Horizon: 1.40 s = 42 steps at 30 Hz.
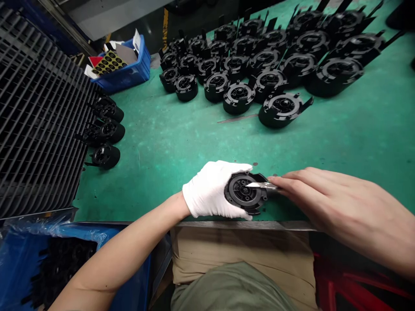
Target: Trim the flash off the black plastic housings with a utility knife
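Note:
A round black plastic part [248, 203] sits near the front edge of the green table, its ribbed inner face turned up toward me. My left hand [215, 188], in a white glove, is wrapped around its left side with thumb and fingers on opposite rims. My bare right hand [320, 194] grips a knife [259, 185] with a pointed metal blade. The blade reaches over the part from the right, its tip close to the centre; whether it touches I cannot tell. The handle is hidden in my fingers.
Many similar black housings [239, 98] stand in rows across the back of the green table [168, 138]. Several more [106, 155] are at the left beside a slatted grey rack [35, 116]. A blue bin [129, 71] holds sticker sheets; a blue crate [126, 268] with black parts sits below.

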{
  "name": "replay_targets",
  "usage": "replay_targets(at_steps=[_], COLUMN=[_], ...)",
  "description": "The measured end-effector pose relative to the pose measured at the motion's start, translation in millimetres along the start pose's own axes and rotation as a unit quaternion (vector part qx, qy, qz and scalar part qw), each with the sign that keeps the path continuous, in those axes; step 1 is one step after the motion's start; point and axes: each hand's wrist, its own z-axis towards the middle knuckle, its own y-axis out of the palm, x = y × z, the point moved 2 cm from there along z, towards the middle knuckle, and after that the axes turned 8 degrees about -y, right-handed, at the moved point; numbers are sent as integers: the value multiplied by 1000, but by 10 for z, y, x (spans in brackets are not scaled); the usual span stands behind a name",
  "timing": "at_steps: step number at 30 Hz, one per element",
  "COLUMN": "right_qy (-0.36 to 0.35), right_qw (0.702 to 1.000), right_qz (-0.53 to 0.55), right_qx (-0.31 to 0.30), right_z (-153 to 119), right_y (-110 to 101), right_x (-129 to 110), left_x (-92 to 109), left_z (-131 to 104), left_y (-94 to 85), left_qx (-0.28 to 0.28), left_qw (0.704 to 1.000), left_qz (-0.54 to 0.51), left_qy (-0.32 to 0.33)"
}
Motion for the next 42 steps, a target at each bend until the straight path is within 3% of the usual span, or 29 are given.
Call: replay_targets(at_steps=[12,18,24,42], right_qy=[-9,29,62,147], right_qw=[999,999,997,985], right_qz=[10,9,9,-26], right_qx=[-33,-39,-54,-89], right_z=[12,-215,-374,-375], right_y=[-14,75,108,-27], right_x=[16,-56,-215,-722], left_x=[77,18,-7,42], left_z=[10,12,15,28], left_y=[-30,-6,9,9], left_qx=[-5,-6,1,8], left_qw=[1000,1000,1000,999], left_qz=[13,-6,6,41], left_qy=[15,8,9,31])
